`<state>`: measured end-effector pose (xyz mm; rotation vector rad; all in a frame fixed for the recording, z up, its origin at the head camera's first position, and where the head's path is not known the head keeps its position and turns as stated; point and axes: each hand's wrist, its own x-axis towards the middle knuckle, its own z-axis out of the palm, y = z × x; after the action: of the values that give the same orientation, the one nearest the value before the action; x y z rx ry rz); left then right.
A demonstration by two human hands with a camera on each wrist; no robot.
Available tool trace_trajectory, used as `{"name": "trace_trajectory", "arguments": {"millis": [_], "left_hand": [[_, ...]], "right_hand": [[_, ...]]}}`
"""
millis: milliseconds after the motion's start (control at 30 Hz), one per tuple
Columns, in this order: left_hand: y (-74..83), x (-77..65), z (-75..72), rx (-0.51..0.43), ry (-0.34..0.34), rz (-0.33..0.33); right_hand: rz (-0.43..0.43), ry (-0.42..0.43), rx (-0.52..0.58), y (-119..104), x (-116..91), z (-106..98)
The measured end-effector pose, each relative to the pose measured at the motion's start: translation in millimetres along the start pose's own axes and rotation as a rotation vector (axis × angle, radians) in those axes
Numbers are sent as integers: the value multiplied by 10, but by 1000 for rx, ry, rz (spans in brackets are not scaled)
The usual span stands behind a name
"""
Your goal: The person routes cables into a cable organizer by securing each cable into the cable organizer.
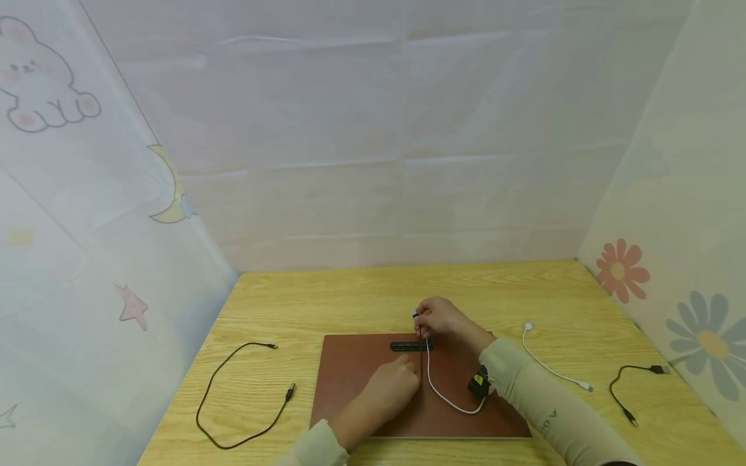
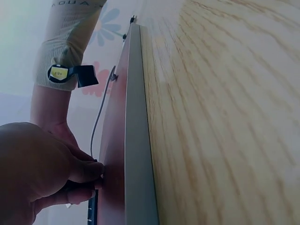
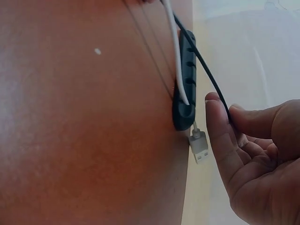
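Between the two hands a thin black cable (image 3: 206, 70) runs taut across a black cable organizer (image 3: 188, 70) with several slots. My right hand (image 1: 440, 317) pinches the cable between thumb and index finger just beyond the far edge of the brown mat (image 1: 350, 382); a USB plug (image 1: 416, 313) shows by its fingertips in the head view. Nearer to me, the left hand (image 1: 393, 388) pinches the same cable low over the mat. A white cable (image 3: 178, 56) sits in the organizer's end slot, its USB plug (image 3: 200, 147) hanging past the mat's edge.
A black cable (image 1: 204, 395) lies curved on the wooden table (image 1: 274, 304) at left. At right lie a short white cable (image 1: 550, 369) and a short black cable (image 1: 618, 382). Patterned sheets (image 1: 326, 142) stand around the table's back and sides.
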<state>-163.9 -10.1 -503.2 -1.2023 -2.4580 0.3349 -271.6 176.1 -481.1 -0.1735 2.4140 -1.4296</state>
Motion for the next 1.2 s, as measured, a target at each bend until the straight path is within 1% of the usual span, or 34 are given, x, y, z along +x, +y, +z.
{"name": "trace_trajectory", "arguments": {"millis": [100, 267, 333, 467, 600, 700, 767, 967, 1067, 1200], "left_hand": [[17, -16, -44, 27, -5, 20], [43, -37, -91, 80, 9, 50], [52, -33, -102, 96, 0, 60], [63, -5, -133, 97, -44, 79], [74, 17, -163, 92, -86, 94], [81, 18, -173, 103, -101, 101], [89, 16, -172, 106, -100, 105], [109, 4, -166, 117, -70, 126], [115, -2, -179, 124, -70, 136], [123, -12, -201, 127, -79, 141]], "right_hand": [[3, 11, -18, 6, 0, 34], [-4, 18, -54, 0, 12, 80], [-20, 24, -95, -10, 12, 92], [-72, 49, -232, -38, -4, 118], [-83, 82, -336, -63, -24, 145], [-91, 99, -412, -76, -33, 170], [-98, 111, -459, -75, -35, 187], [-100, 128, -586, -93, -42, 217], [-113, 125, -651, -99, -44, 234], [-141, 113, -702, -101, -58, 262]]}}
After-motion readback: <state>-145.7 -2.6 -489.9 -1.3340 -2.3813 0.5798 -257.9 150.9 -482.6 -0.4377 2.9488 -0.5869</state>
